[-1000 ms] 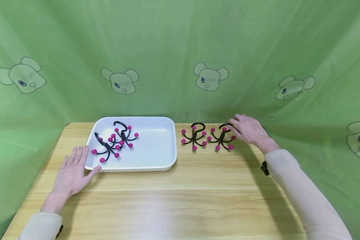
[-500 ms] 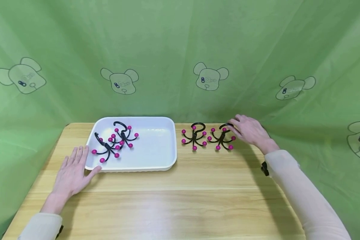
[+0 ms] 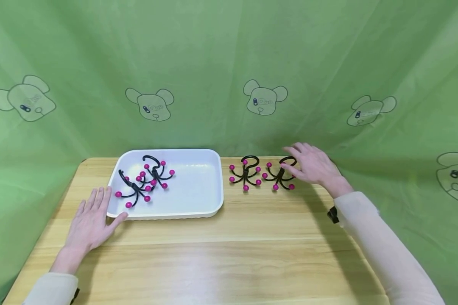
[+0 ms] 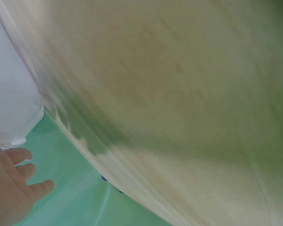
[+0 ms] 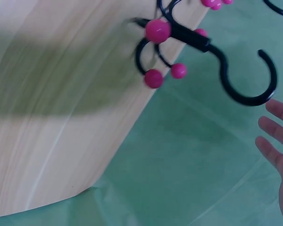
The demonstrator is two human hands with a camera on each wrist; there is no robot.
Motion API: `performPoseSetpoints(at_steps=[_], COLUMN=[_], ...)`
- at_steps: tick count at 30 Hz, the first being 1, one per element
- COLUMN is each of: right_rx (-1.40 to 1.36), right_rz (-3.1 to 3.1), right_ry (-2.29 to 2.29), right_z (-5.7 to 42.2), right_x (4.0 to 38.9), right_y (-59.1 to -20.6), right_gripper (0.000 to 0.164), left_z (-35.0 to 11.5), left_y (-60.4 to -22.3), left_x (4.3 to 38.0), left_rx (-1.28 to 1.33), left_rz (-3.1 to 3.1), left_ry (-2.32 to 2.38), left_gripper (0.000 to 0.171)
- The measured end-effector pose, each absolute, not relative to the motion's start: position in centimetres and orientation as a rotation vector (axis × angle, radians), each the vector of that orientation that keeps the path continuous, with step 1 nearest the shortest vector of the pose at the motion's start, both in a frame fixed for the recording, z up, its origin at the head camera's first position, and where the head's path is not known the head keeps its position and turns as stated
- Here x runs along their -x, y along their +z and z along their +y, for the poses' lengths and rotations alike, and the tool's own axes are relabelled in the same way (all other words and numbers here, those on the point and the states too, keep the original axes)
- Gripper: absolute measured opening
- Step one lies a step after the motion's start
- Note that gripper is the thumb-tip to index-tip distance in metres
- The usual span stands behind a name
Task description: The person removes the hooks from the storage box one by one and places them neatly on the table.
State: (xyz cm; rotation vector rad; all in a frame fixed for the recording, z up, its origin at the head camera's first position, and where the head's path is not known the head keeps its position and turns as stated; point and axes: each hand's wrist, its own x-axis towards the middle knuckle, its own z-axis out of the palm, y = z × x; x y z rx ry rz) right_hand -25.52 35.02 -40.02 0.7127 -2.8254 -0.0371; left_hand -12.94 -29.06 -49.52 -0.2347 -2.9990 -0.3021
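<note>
A small, cloth-walled work area resembling a booth; whether it stands in a home, a studio or a lab cannot be told. Light green cloth (image 3: 206,63) hangs behind and along both sides of a pale wood-grain table (image 3: 229,258), filling the background with soft folds and wrinkles. Across the cloth runs a row of outlined cartoon animal heads (image 3: 152,107) with rounded ears, some carrying small lettering too faint to read clearly.
</note>
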Motion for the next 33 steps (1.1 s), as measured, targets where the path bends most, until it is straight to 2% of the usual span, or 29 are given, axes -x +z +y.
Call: performPoseSetpoints(at_steps=[9,33], right_rx=[-0.715,-0.795], right_rz=[-2.776,-2.631], right_ry=[-0.032,0.129], right_z=[31.5,19.6], right_x=[24.7,23.0], right_y=[-38.7,-37.1], right_gripper=[0.070,0.070], left_z=[-29.1,-29.0], left_y=[-49.6,-49.4], left_x=[13.0,12.8], left_rx=[0.241,0.239], left_rz=[-3.002,-3.010], left_ry=[-0.305,-0.310], left_gripper=[0.096,0.096])
